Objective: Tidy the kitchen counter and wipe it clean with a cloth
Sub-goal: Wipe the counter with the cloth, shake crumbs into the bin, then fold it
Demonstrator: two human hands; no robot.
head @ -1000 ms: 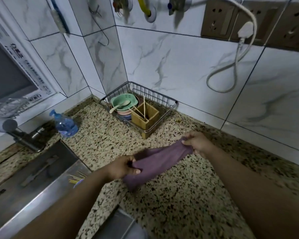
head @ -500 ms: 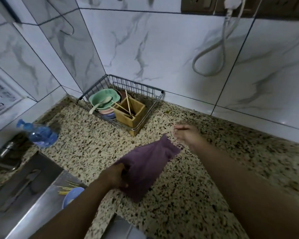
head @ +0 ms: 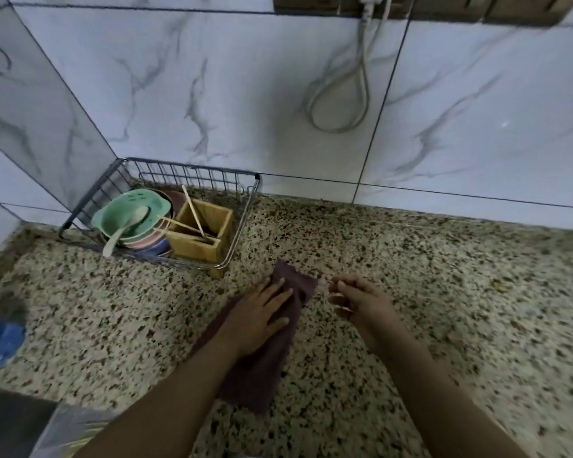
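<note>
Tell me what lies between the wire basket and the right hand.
In the head view, the cloth's far corner, pressed flat by the left hand, lies between the basket and the right hand; otherwise only speckled counter.

Left hand (head: pixel 262 312) flat, fingers (head: pixel 280 284) straight, right hand (head: pixel 358 297) loosely curled

Dim, bluish, even light — soft shadow under the wire basket (head: pixel 166 206). Faint glare spot on the wall tile (head: pixel 504 124), upper right. Blurred, stretched edges — worst at lower corners.
</note>
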